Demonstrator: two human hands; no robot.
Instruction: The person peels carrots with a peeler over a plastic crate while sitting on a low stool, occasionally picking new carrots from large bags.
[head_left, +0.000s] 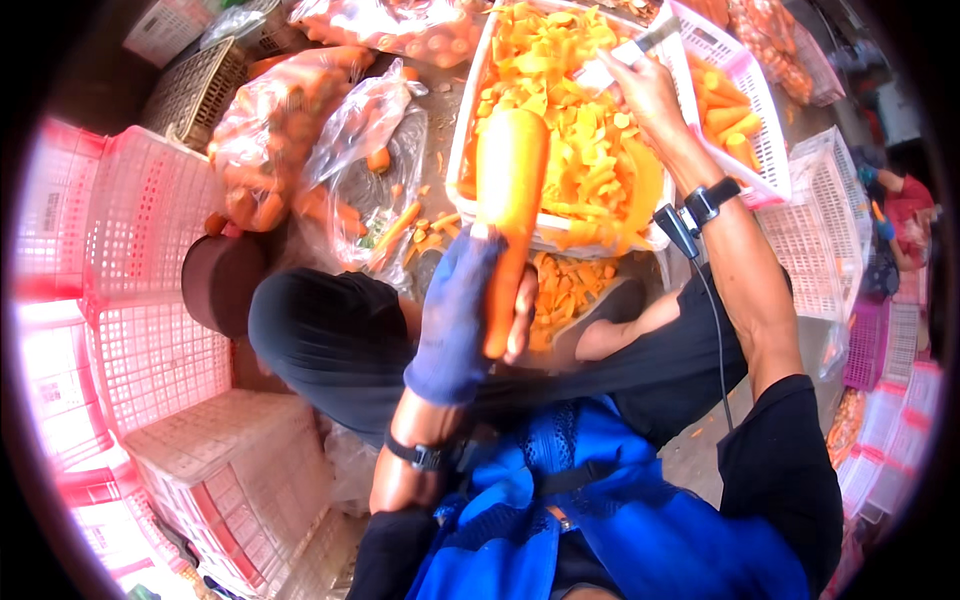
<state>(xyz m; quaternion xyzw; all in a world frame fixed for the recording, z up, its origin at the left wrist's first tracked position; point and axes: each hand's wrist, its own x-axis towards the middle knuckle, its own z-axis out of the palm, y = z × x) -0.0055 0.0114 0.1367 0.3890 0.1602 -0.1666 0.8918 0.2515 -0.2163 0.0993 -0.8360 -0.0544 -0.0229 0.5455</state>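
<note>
A large orange carrot (514, 172) is in my left hand (469, 307), which wears a blue glove with bare fingertips showing. The carrot's thick end points away from me, over the near rim of a white crate (459, 150). Orange peelings (555, 82) and carrot ends fill this crate. My bare right hand (645, 94) is above the crate's right side, apart from the carrot. It grips a flat, pale metallic tool (626, 54); its exact kind is unclear in the glare. More carrot trimmings (566, 292) lie on the floor between my legs.
Right of the peelings, a white and pink crate (776, 161) holds peeled carrots (724, 112). Clear plastic bags of carrots (266, 135) lie to the left. Stacked pink crates (157, 217) wall the left side. A cable (724, 352) hangs from my right wrist. Another person (907, 210) is far right.
</note>
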